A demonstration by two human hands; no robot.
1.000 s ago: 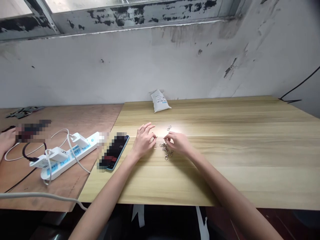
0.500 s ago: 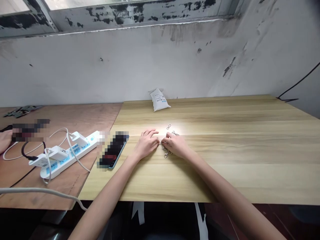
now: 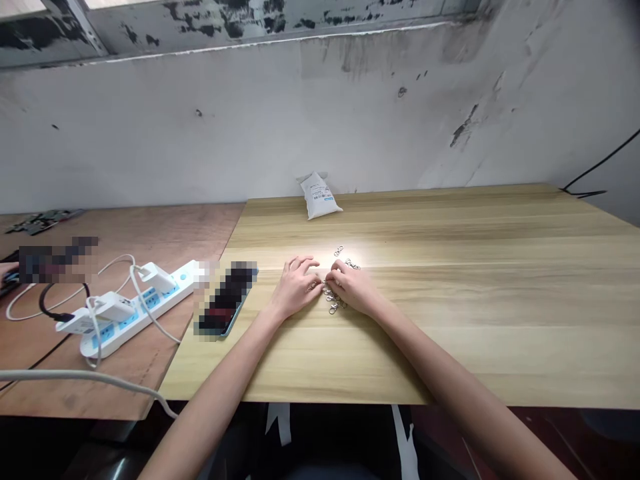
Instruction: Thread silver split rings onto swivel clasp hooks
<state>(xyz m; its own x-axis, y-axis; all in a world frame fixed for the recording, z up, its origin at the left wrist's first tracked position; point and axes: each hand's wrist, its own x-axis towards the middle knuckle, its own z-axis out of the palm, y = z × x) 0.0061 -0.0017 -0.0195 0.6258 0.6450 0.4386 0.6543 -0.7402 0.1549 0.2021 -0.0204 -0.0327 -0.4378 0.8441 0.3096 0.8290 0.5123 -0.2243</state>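
Note:
Small silvery metal clasps, which look like swivel snap hooks, lie in a loose cluster (image 3: 334, 307) on the light wood table. My left hand (image 3: 296, 287) rests beside them, thumb and index fingertip pinched on a tiny metal clasp (image 3: 324, 283), the other fingers spread. From the other side, my right hand (image 3: 351, 288) bends over the cluster, its fingertips closed on the same small piece and partly hiding it. Several more clasps (image 3: 353, 265) lie just beyond my right knuckles, and a separate clasp (image 3: 339, 251) sits farther back.
A white labelled packet (image 3: 321, 197) stands near the wall. Left of my arm lies a phone (image 3: 227, 300), its screen blurred. A white power strip (image 3: 145, 313) with chargers and cables is on the brown table (image 3: 200, 227). Another person's hand (image 3: 7, 269) shows at the left edge.
Both hands stay together at the clasps with only slight finger movement. The view has shifted slightly. The other person's hand at the left edge has drawn partly out of sight.

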